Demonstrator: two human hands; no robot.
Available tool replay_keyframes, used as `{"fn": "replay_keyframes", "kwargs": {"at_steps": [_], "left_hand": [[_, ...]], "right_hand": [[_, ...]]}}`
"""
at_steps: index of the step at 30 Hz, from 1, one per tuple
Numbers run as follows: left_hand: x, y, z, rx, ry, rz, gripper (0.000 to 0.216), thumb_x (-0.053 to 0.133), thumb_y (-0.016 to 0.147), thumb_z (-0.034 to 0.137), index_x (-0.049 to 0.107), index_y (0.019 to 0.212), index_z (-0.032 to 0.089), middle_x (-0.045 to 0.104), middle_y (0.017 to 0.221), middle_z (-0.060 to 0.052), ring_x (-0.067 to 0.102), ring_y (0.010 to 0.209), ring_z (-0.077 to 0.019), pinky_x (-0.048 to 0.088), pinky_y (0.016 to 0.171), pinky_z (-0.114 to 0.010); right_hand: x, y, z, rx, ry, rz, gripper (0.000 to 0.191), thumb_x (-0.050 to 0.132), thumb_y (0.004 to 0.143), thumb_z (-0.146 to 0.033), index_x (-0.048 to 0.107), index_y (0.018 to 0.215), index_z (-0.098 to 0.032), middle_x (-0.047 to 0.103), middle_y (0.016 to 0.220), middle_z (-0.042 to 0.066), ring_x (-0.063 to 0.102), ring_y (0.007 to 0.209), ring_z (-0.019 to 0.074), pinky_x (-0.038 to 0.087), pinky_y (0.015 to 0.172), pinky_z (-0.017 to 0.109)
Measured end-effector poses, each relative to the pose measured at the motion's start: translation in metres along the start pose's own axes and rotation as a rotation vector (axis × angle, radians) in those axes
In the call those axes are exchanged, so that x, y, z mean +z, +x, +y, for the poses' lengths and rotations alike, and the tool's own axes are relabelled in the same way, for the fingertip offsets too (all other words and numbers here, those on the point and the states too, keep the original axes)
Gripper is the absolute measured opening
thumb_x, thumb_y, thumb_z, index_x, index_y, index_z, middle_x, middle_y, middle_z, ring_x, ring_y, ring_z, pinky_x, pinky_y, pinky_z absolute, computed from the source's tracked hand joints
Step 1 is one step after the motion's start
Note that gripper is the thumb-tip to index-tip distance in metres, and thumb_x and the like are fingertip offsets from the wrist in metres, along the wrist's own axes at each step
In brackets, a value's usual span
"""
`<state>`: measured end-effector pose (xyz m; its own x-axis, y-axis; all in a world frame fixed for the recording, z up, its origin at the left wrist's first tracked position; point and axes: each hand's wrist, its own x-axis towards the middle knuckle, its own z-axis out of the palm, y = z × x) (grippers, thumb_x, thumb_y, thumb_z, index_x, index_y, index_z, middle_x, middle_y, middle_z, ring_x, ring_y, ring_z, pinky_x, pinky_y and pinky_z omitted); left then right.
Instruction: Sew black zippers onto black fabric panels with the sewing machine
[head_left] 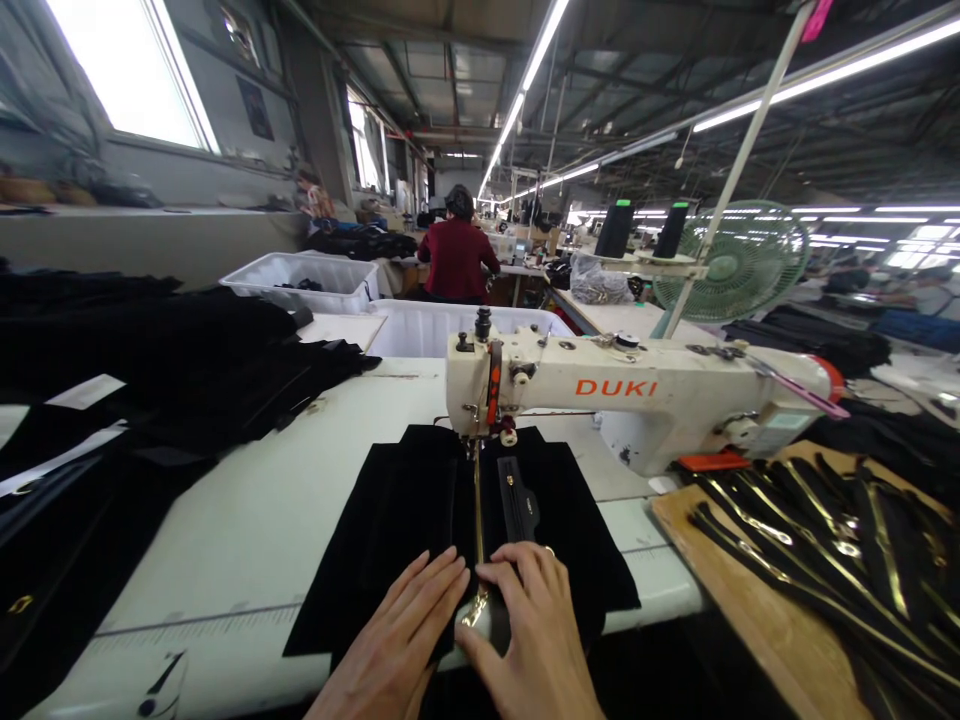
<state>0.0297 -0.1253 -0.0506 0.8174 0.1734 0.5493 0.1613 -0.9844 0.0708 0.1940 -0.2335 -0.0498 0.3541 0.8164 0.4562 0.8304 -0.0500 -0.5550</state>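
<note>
Two hands press black cloth at a sewing machine (pixel 637 400) marked "DUKI" in orange.
The left hand (pixel 401 635) and right hand (pixel 536 630) lie flat, fingers together, on black fabric (pixel 390 520) beside a gold zipper (pixel 478 520) under the needle; bare table (pixel 247 540) lies left.

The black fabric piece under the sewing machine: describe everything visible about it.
The black fabric piece lies flat on the white table, running from the near edge up to the needle of the cream DUKI sewing machine. It looks soft, matte and velvet-like, in lengthwise panels. A gold-toothed zipper runs down its middle, with a black zipper strip beside it. The left hand and the right hand press flat on its near end, either side of the zipper.
</note>
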Motion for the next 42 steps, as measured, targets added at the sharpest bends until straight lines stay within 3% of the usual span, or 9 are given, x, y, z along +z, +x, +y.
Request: {"fn": "replay_keyframes", "kwargs": {"at_steps": [4, 9, 12, 16, 23, 28, 35, 38, 42], "left_hand": [[-0.003, 0.0, -0.002, -0.004, 0.002, -0.013, 0.069, 0.032, 0.076, -0.007, 0.045, 0.14, 0.012, 0.058, 0.138, -0.008, 0.036, 0.142, -0.013, 0.036, 0.114, -0.032], [0.003, -0.002, -0.001, -0.018, -0.03, -0.043, 0.07, 0.036, 0.078, -0.005, 0.041, 0.145, 0.012, 0.053, 0.144, -0.01, 0.036, 0.142, -0.0189, 0.04, 0.113, -0.038], [0.005, -0.002, 0.001, -0.033, -0.059, -0.098, 0.074, 0.036, 0.076, -0.006, 0.039, 0.147, 0.013, 0.05, 0.147, -0.011, 0.038, 0.141, -0.0217, 0.04, 0.112, -0.045], [0.005, -0.003, 0.003, -0.037, -0.057, -0.119, 0.075, 0.035, 0.075, -0.007, 0.038, 0.148, 0.013, 0.048, 0.148, -0.011, 0.037, 0.142, -0.021, 0.04, 0.112, -0.046], [0.005, -0.003, 0.004, -0.001, 0.032, -0.088, 0.07, 0.034, 0.077, -0.006, 0.043, 0.144, 0.01, 0.049, 0.148, -0.009, 0.028, 0.146, -0.0194, 0.039, 0.113, -0.041], [0.008, -0.003, 0.003, 0.072, 0.092, -0.085, 0.072, 0.035, 0.074, -0.008, 0.045, 0.143, 0.007, 0.051, 0.146, -0.012, 0.034, 0.143, -0.0229, 0.037, 0.114, -0.043], [-0.003, 0.002, 0.003, 0.141, 0.142, -0.147, 0.071, 0.037, 0.076, -0.007, 0.042, 0.145, 0.008, 0.054, 0.144, -0.011, 0.042, 0.138, -0.0245, 0.037, 0.115, -0.042], [0.002, 0.0, 0.001, 0.122, 0.094, -0.163, 0.077, 0.041, 0.07, -0.006, 0.04, 0.146, 0.007, 0.053, 0.144, -0.013, 0.041, 0.139, -0.0267, 0.038, 0.114, -0.045], [-0.002, 0.004, -0.003, 0.074, -0.05, -0.156, 0.081, 0.046, 0.064, 0.0, 0.043, 0.144, 0.013, 0.057, 0.139, -0.011, 0.048, 0.132, -0.0257, 0.042, 0.111, -0.044]], "right_hand": [[0.0, -0.005, 0.008, -0.103, 0.015, -0.037, 0.036, 0.069, 0.073, -0.013, 0.06, 0.104, -0.026, 0.061, 0.11, 0.005, 0.053, 0.111, 0.0317, 0.043, 0.099, 0.051], [-0.013, 0.001, -0.001, -0.036, 0.075, -0.142, 0.044, 0.055, 0.073, -0.001, 0.055, 0.109, -0.024, 0.058, 0.11, 0.005, 0.053, 0.11, 0.0274, 0.041, 0.102, 0.051], [-0.012, 0.001, -0.007, -0.008, 0.068, -0.099, 0.045, 0.057, 0.078, -0.001, 0.056, 0.118, -0.022, 0.056, 0.115, 0.008, 0.051, 0.115, 0.0296, 0.04, 0.103, 0.054], [-0.005, 0.0, -0.007, -0.064, 0.079, -0.02, 0.03, 0.058, 0.088, -0.001, 0.065, 0.108, -0.022, 0.06, 0.105, 0.005, 0.057, 0.106, 0.0255, 0.033, 0.108, 0.056], [-0.003, 0.01, -0.004, -0.081, 0.136, 0.02, 0.033, 0.069, 0.079, 0.006, 0.069, 0.093, -0.024, 0.063, 0.093, -0.001, 0.062, 0.092, 0.0205, 0.036, 0.105, 0.051], [-0.006, 0.013, -0.006, -0.063, 0.113, -0.024, 0.029, 0.069, 0.078, 0.006, 0.066, 0.085, -0.022, 0.06, 0.089, -0.001, 0.061, 0.086, 0.0197, 0.038, 0.104, 0.052], [-0.026, 0.007, -0.002, -0.017, 0.101, -0.191, 0.058, 0.069, 0.074, 0.007, 0.061, 0.121, -0.025, 0.06, 0.113, 0.003, 0.059, 0.105, 0.0221, 0.052, 0.094, 0.036], [-0.024, 0.005, 0.0, -0.096, 0.062, -0.152, 0.048, 0.064, 0.082, -0.001, 0.062, 0.123, -0.026, 0.059, 0.122, 0.005, 0.057, 0.113, 0.0245, 0.049, 0.1, 0.041], [-0.017, 0.008, 0.005, -0.213, 0.064, -0.079, 0.031, 0.058, 0.091, -0.008, 0.066, 0.115, -0.026, 0.066, 0.106, 0.002, 0.061, 0.101, 0.0225, 0.045, 0.104, 0.048]]}}
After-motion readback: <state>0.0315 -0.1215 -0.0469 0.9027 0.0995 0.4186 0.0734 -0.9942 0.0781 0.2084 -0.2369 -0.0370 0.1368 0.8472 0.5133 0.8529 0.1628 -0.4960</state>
